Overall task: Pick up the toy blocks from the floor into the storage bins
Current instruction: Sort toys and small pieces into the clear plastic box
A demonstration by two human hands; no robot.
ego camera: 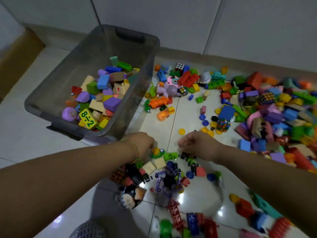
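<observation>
Glossy floor tiles [187, 115] are carrying toy blocks [267, 115] across the right, beside the half-filled storage bin [72, 66] upper left, while the left hand [144, 143] and right hand [193, 145] are curling over centre pieces, grip untellable, and loose fistfuls are risking spills on the way to the bin.

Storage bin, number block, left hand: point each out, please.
storage bin [130, 36], head view, dark far handle.
number block [88, 119], head view, yellow printed face.
left hand [142, 143], head view, back of hand.

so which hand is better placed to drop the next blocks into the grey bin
Left, most likely. The left hand sits right by the near corner of the grey storage bin, over a yellow-and-green block. The right hand is farther from the bin and would have to reach across the left.
</observation>
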